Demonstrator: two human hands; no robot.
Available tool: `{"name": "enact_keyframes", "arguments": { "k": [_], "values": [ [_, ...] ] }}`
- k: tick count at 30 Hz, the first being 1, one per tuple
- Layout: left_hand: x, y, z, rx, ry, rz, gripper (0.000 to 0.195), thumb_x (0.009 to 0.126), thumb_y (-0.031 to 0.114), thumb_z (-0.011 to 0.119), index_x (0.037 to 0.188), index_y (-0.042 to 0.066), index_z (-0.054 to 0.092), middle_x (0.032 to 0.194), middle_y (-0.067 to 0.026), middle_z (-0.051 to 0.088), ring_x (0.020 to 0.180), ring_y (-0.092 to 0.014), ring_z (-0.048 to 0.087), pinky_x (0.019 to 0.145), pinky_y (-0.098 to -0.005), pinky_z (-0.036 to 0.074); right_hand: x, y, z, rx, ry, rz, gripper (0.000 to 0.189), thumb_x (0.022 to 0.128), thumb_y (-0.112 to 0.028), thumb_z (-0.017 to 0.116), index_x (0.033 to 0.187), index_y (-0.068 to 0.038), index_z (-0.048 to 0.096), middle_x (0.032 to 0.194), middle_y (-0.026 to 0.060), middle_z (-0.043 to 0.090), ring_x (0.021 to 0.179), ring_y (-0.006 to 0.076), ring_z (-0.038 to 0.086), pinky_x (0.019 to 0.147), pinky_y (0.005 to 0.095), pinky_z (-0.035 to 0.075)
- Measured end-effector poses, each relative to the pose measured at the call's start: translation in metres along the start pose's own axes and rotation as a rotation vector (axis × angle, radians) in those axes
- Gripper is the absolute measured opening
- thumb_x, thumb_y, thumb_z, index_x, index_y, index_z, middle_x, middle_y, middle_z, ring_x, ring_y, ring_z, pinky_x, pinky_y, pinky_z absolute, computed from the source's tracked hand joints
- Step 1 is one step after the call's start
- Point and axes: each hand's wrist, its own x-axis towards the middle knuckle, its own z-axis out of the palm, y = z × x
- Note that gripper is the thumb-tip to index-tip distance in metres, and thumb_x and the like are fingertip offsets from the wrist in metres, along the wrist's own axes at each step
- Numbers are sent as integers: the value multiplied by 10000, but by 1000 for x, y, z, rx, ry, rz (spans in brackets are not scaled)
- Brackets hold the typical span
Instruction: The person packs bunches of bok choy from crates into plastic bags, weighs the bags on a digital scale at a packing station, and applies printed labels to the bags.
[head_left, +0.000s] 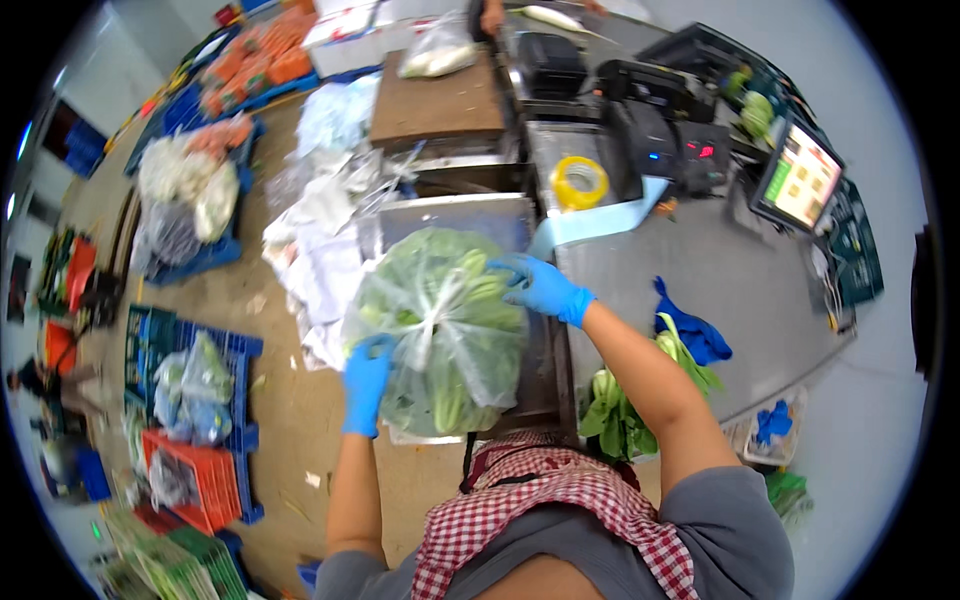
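A clear plastic bag of leafy green vegetables (457, 375) lies before me, its gathered top tied in a whitish knot. It rests over a metal platform (457, 214) beside the steel table. My left hand (367, 382), in a blue glove, grips the bag's near left edge; some fingertips are hidden. My right hand (544, 289), gloved in blue too, is at the bag's right edge with its fingers apart. Just beyond that hand, a pale blue strip (600, 221) stretches from a black printer (641, 139). A yellow tape roll (580, 184) sits beyond the strip.
On the steel table (750, 277) are loose leafy greens (619, 420), a blue cloth (694, 330) and a lit screen (802, 176). Crumpled plastic (322, 232) heaps at the left. Pallets with bagged produce (195, 195) and an orange crate (199, 480) stand farther left. Another person's hand (491, 16) shows at the top.
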Motion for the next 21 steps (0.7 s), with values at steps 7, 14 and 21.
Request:
{"name": "enact_keyframes", "arguments": {
  "k": [7,14,21],
  "values": [
    [11,73,94,-199,-169,505,196,793,105,553,958,9,596,943,-67,595,869,-138,536,787,-250,413,-64,86,-168,-307,358,282,190,762,-132,537,911,-72,639,905,146,613,825,263,595,744,312,459],
    [36,178,323,-307,-752,384,502,805,202,545,1222,-32,393,1232,-149,432,1144,-216,403,953,-290,314,-52,128,-288,-655,487,87,213,760,-128,537,955,-90,613,870,124,592,776,300,567,706,360,458],
    [69,241,462,-678,-750,-70,428,772,186,572,1139,-15,481,1128,-156,515,1132,-205,433,941,-286,327,-4,151,-325,-1041,229,-277,222,726,-179,574,936,-107,587,858,59,558,839,235,528,735,347,403]
  ]
}}
